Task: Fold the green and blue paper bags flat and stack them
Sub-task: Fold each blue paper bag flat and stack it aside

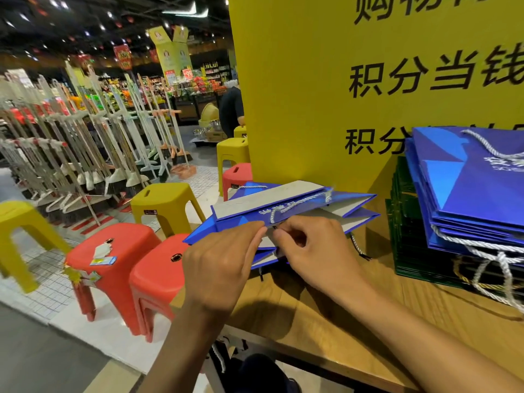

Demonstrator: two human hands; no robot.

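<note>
Blue bag (283, 207): royal blue outside, grey-white inside, white cord (272, 215). Blue stack (467, 188): blue w/ lighter geometric facets, white lettering. Green bags (408, 222): dark green. Sign (297, 95): yellow, black characters. Tabletop (326, 321): brown wood grain. Stools: red (113, 251), yellow (167, 202).

We log the left hand (218, 259) and right hand (314, 251) together at the desk's (312, 316) left edge. Both pinch the near rim of a blue bag (297, 205), fingertips almost meeting. The bag lies on its side, partly collapsed, pale interior showing, overhanging that edge. Toward the right edge, a stack of blue bags (476, 188) lies flat on flat green bags (405, 222). A yellow sign (297, 95) stands behind.
</note>
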